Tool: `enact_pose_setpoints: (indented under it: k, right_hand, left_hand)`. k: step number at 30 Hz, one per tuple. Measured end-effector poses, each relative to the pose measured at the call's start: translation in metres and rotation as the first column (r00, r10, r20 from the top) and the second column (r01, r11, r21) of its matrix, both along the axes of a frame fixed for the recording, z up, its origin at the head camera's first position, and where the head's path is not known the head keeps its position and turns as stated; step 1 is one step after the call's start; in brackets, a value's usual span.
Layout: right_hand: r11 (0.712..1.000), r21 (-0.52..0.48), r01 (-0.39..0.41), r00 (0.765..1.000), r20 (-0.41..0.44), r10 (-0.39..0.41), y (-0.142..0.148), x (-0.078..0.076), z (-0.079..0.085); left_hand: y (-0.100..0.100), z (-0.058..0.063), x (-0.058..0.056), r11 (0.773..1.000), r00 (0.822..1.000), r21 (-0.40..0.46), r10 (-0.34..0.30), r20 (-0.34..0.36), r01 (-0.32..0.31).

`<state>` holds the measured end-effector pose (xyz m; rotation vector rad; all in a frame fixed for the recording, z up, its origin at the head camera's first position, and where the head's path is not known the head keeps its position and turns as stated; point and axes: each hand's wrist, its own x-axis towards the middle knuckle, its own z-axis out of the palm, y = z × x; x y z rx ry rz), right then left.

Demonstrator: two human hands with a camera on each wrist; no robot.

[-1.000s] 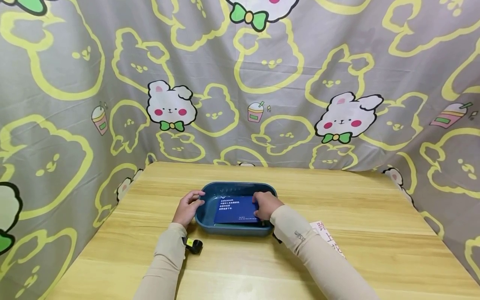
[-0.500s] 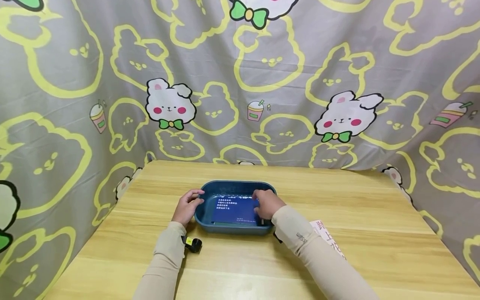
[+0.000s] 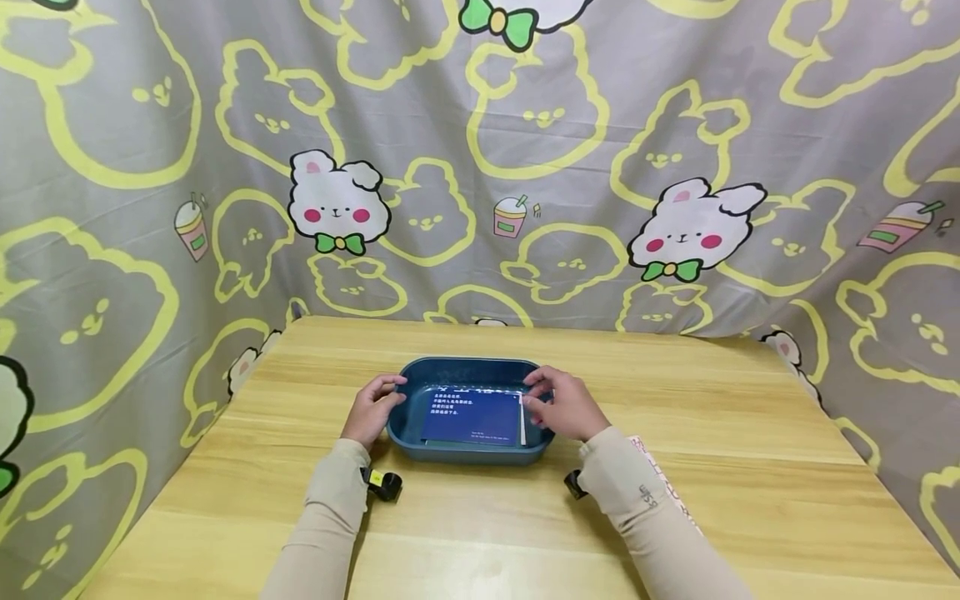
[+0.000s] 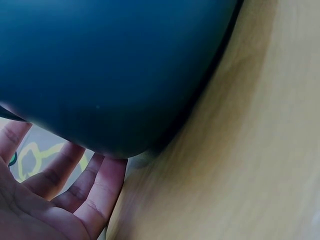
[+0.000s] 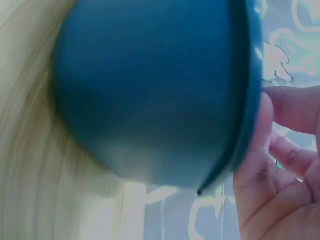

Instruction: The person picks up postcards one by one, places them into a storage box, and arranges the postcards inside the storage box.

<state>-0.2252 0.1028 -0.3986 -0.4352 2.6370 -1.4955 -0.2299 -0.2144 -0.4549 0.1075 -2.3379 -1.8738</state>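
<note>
A dark blue-green oval basin (image 3: pixel 465 456) stands on the wooden table. Flat inside it lies a blue book (image 3: pixel 472 419) with white printed characters; a white edge shows along its right side. My left hand (image 3: pixel 371 410) is at the basin's left end, thumb and fingers apart; in the left wrist view its fingertips (image 4: pixel 114 167) touch the outer wall. At the opposite end my right hand (image 3: pixel 567 404) has its fingers spread over the rim, above the book's right edge, and nothing shows between thumb and fingers. The right wrist view puts the thumb (image 5: pixel 262 117) against the rim.
A white booklet with pink characters (image 3: pixel 663 483) lies on the table (image 3: pixel 480 533), partly hidden under the right forearm. Grey cloth (image 3: pixel 435 275) with rabbit prints hangs behind and at both sides. Each wrist wears a black camera (image 3: pixel 385 485).
My right hand has let go of the blue book and drawn back to the right, its fingers opening. The book has settled lower in the basin. My left hand stays at the left end.
</note>
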Motion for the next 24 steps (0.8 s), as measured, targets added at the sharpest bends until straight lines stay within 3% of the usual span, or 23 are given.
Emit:
enact_pose_setpoints:
  k: [5, 10, 14, 19, 24]
  right_hand:
    - [0.997, -0.036, 0.063, 0.998, 0.009, -0.063, 0.027, 0.002, -0.003]
    - [0.992, 0.099, 0.075, 0.997, -0.025, -0.072, 0.063, 0.001, -0.004]
    - [0.966, 0.257, 0.043, 0.999, 0.003, -0.045, 0.09, 0.003, -0.007]
    - [0.93, 0.364, -0.048, 0.997, 0.079, 0.021, 0.112, 0.009, -0.012]
    - [0.882, 0.468, -0.059, 0.993, 0.114, 0.006, 0.123, 0.009, -0.015]
  left_hand:
    - [0.0, 0.001, 0.001, 1.0, 1.0, 0.006, -0.013, -0.002, 0.013]
    - [0.001, 0.001, 0.0, 1.0, 1.0, 0.021, -0.013, -0.008, 0.013]
    - [0.001, -0.001, 0.0, 1.0, 1.0, 0.016, -0.017, -0.004, 0.017]
    - [0.001, 0.0, 0.0, 1.0, 1.0, 0.002, -0.018, -0.008, 0.018]
    - [-0.001, 0.0, -0.001, 1.0, 1.0, 0.001, -0.019, -0.012, 0.019]
